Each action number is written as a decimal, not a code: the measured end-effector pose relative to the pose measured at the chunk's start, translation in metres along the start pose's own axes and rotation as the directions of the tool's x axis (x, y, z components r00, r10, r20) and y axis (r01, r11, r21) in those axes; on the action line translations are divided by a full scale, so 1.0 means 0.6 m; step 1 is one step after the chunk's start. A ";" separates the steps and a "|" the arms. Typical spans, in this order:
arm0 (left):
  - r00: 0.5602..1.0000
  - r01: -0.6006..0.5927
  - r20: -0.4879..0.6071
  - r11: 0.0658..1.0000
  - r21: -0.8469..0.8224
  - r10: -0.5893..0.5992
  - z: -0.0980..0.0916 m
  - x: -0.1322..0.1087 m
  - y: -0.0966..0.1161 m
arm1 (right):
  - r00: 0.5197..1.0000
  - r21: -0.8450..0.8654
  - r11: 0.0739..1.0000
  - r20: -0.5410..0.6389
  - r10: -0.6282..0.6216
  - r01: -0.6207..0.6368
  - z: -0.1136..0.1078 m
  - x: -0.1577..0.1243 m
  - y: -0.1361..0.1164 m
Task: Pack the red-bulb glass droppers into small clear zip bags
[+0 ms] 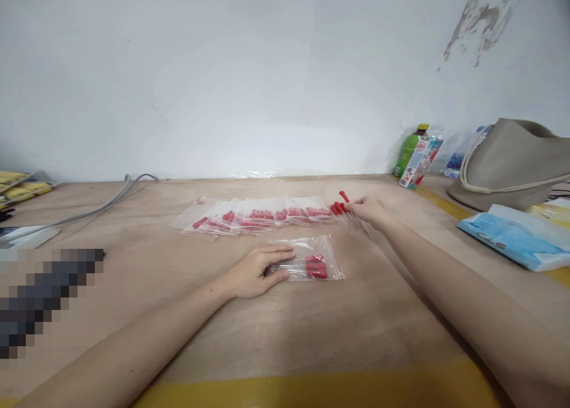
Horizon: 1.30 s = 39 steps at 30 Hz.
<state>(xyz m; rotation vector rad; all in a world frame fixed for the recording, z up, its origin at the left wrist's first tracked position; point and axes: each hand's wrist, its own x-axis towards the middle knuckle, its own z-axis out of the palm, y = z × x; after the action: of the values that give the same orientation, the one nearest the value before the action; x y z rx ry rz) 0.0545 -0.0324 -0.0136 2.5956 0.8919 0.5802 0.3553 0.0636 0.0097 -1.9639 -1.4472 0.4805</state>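
Note:
My left hand (258,270) lies flat on the wooden table (285,331), fingers stretched out and pressing the left end of a clear zip bag (316,259) that holds a few red-capped droppers. My right hand (367,209) is farther back and to the right, pinched on several clear droppers with red caps (339,206), held just above the table. Behind both hands runs a row of filled zip bags (256,216), each with red-capped droppers inside, overlapping from left to right.
A beige bag (512,164) and drink bottles (418,154) stand at the back right by the white wall. A blue plastic pack (516,236) lies at right. A grey cable (102,206) runs along the back left; yellow items (20,185) sit at far left.

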 end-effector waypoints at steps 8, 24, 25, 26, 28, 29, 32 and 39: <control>1.000 -0.011 -0.010 1.000 0.008 0.012 0.001 0.001 0.001 | 0.989 0.671 0.731 -0.022 -0.149 0.125 0.004 -0.112 0.017; 1.000 0.027 0.002 0.999 0.034 -0.028 -0.003 -0.002 0.010 | 0.920 0.742 0.662 0.325 -0.219 -0.104 0.043 -0.170 0.019; 1.000 0.028 0.003 0.999 0.036 -0.028 -0.003 -0.002 0.010 | 0.906 0.726 0.681 0.344 -0.245 -0.091 0.041 -0.171 0.019; 1.000 0.025 0.003 0.999 0.036 -0.025 -0.003 -0.002 0.010 | 0.896 0.716 0.695 0.353 -0.268 -0.074 0.039 -0.171 0.020; 1.000 0.011 -0.003 0.999 0.032 -0.011 -0.003 -0.001 0.009 | 0.889 0.697 0.717 0.339 -0.306 -0.019 0.039 -0.172 0.018; 1.000 0.006 -0.007 1.000 0.029 -0.006 -0.003 -0.001 0.009 | 0.889 0.684 0.730 0.325 -0.323 0.015 0.040 -0.171 0.017; 1.000 0.008 -0.013 0.999 0.033 -0.007 -0.003 -0.001 0.010 | 0.886 0.622 0.773 0.283 -0.366 0.121 0.051 -0.167 0.014; 1.000 0.020 -0.018 0.999 0.047 -0.019 -0.001 -0.002 0.008 | 0.832 0.569 0.785 0.291 -0.473 0.247 0.061 -0.168 0.010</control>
<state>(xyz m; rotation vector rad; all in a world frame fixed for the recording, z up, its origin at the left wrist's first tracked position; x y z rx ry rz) 0.0559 -0.0367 -0.0110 2.6251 0.9462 0.5839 0.3036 -0.0220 -0.0292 -1.1486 -1.6962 1.0345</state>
